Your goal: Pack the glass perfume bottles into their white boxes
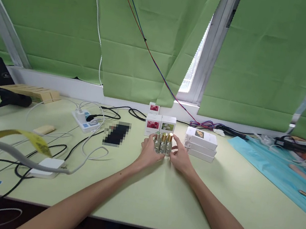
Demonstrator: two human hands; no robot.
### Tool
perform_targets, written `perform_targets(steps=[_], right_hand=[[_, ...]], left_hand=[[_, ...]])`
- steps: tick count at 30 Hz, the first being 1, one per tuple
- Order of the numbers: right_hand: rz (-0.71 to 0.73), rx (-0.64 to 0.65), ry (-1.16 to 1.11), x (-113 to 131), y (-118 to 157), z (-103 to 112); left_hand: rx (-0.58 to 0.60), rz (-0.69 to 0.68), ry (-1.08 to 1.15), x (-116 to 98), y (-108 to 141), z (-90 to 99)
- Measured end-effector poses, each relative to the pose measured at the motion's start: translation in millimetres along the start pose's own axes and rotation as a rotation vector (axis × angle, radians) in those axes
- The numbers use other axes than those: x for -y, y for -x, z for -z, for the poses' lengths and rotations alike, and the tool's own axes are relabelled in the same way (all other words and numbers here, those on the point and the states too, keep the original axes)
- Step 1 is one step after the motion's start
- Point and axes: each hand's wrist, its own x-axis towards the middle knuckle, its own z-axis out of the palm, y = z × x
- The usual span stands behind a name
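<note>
Three small clear glass bottles (162,146) with gold caps stand upright side by side on the table, in front of white boxes. My left hand (150,151) curls round the left end of the row, its thumb across the front near the bottoms. At the right end, my right hand (180,157) presses against the outer bottle with its fingers and thumb. Just behind the bottles are a white box with a red flower picture (153,124) and a white box with a white flower picture (168,125). Whether more bottles stand behind the front row is hidden.
White boxes (203,138) lie stacked to the right. A power strip (84,120), a white adapter (48,167) and tangled cables cover the left. A blurred-out dark object (116,134) lies left of my hands. Blue plastic sheeting (267,165) covers the far right.
</note>
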Motion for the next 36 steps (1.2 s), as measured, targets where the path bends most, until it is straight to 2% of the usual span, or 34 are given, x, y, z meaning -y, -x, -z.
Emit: perform_targets(steps=[4,10,17,19,23,29,32,36], right_hand=[[0.020,0.156,-0.039,-10,-6,9],[0.026,0.240,-0.037,-15,-11,15],[0.007,0.389,-0.206,-19,-15,25],[-0.014,0.379,-0.240,-17,-15,25],[-0.013,0.267,-0.250,-13,-16,19],[0.026,0.133,0.041,-14,-19,8],[0.063,0.101,0.180,-14,-20,5],[0.071,0.072,0.234,-15,-20,0]], left_hand=[[0.034,-0.091,0.016,5,-8,5.5],[0.114,-0.175,0.071,14,-20,11.8],[0.208,-0.213,0.022,7,-20,19.3],[0.235,-0.208,0.004,6,-21,22.3],[0.259,-0.210,-0.014,8,-26,27.1],[0.273,-0.247,-0.010,18,-39,33.2],[0.320,-0.256,-0.027,21,-46,36.8],[0.375,-0.267,-0.047,27,-55,40.2]])
